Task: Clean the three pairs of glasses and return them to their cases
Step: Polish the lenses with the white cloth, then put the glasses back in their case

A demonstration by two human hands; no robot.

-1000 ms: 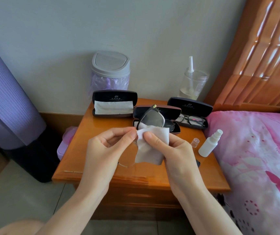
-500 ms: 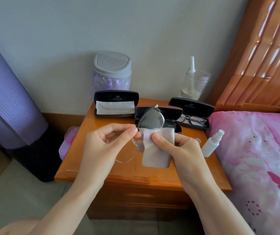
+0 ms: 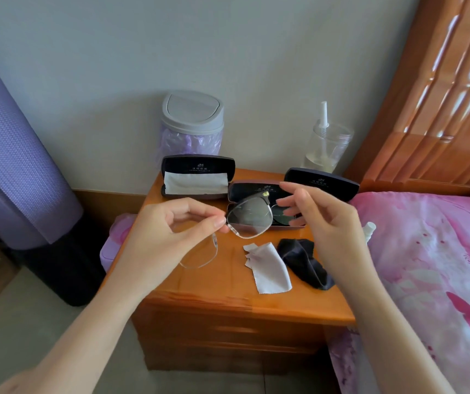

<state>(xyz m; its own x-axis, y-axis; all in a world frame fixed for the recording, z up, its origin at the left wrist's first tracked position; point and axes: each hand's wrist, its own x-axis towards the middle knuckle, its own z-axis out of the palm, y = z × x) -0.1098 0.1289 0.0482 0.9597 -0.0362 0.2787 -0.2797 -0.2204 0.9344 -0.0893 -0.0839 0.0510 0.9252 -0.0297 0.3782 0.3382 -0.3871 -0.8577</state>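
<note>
- Above the nightstand [image 3: 228,294], the glasses [image 3: 249,220] hover before the open middle case [image 3: 256,190], pinched by the left hand [image 3: 165,237].
- Right hand [image 3: 322,220], now loose and empty, has dropped the white cloth [image 3: 269,268] onto the wood.
- Wiping seems done; casing likely follows.

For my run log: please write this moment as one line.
left hand: pinches glasses | right hand: open | cloth: on nightstand

Bare nightstand [image 3: 199,291] front-left; grey cloth [image 3: 270,268], black cloth [image 3: 304,265] right.
</note>
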